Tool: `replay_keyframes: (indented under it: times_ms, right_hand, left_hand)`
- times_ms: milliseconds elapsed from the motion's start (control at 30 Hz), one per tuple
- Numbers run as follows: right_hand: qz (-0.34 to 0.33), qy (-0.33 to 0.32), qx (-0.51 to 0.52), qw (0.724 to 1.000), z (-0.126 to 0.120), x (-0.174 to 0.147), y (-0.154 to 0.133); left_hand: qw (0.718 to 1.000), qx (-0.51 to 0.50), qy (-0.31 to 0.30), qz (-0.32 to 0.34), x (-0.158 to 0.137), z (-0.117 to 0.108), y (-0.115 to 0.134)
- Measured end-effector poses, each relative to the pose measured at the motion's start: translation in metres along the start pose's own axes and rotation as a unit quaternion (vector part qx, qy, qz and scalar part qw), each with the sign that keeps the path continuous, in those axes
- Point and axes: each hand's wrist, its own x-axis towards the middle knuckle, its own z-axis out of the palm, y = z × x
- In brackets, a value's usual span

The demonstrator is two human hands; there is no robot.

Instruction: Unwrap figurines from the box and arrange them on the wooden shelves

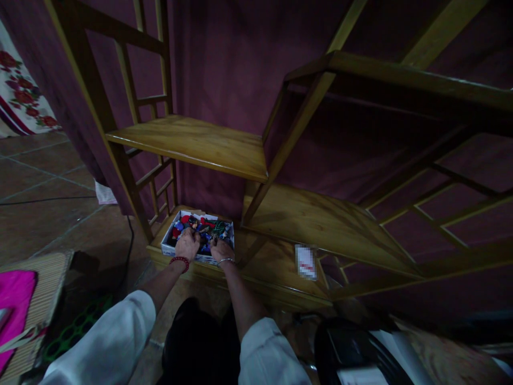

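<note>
A shallow white cardboard box (pixel 165 247) sits on the lower left shelf, filled with a jumble of small items in red, blue, green and black. Some of them look like little toy figures (pixel 194 222), though the details are blurred. My left hand (pixel 187 245), with a red bead bracelet at the wrist, reaches over the near left part of the box, its fingers curled down among the items. At the near right side, my right hand (pixel 222 250) has its fingers bent into the pile too. What either hand grips is hidden beneath the fingers.
Wooden shelving surrounds the box, with an upper shelf board (pixel 192 144) above it and a slanting post (pixel 288 144) to the right. A blurred white packet (pixel 306 262) lies on the lower shelf. A black bag-like object (pixel 360 347) stands at lower right; a cable (pixel 130 246) runs over the floor.
</note>
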Motion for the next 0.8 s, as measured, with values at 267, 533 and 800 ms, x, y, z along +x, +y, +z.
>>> replay_keyframes:
  times_ms: [267,533,800]
  right_hand:
    - [-0.017,-0.001,-0.020,1.000,0.0036,0.0019,0.0023]
    - [-0.017,-0.002,-0.015,1.000,0.0031,0.0011,0.0026]
    - [-0.010,-0.009,0.024,1.000,-0.0010,-0.0006,0.0019]
  left_hand:
    - [0.998,0.025,-0.030,0.047,-0.0031,0.0023,-0.0038]
    - [0.998,0.041,-0.054,0.018,-0.0007,0.0022,-0.0021]
    - [0.997,0.032,-0.074,0.004,-0.0010,0.0008,-0.0032]
